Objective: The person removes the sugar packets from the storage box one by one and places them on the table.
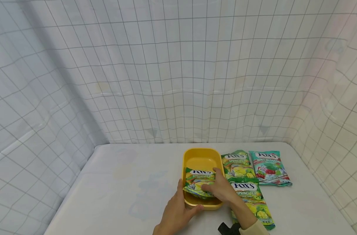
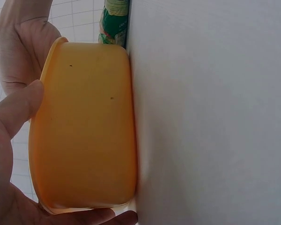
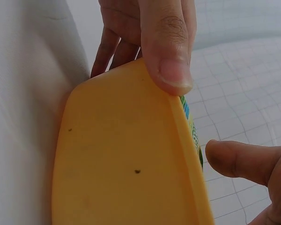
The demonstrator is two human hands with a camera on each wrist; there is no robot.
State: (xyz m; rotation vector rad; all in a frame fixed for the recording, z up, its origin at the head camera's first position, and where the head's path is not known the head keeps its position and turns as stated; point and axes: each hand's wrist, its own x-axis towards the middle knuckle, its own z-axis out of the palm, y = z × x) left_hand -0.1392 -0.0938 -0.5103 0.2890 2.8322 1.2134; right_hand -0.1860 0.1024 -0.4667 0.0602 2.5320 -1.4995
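Observation:
A yellow plastic tub (image 1: pixel 200 160) stands on the white table. My left hand (image 1: pixel 175 210) grips its near left corner, the thumb on the near rim and the fingers along the left wall. Inside the tub is a green Fox's Spring Tea candy bag (image 1: pixel 198 182), tilted, with its lower left corner over the rim. My right hand (image 1: pixel 222 189) reaches across the tub's right rim and holds this bag by its right side, thumb on the front. Some of its fingers are hidden. The left wrist view shows the tub's side (image 2: pixel 84 126) and the right hand's palm (image 2: pixel 28 51) beyond.
Right of the tub lie two more green Spring Tea bags, a far one (image 1: pixel 237 164) and a near one (image 1: pixel 255 205) partly under the right forearm. A teal Mint Blossom bag (image 1: pixel 269 168) lies farther right. Gridded white sheeting (image 1: pixel 178 81) encloses the table's back and sides.

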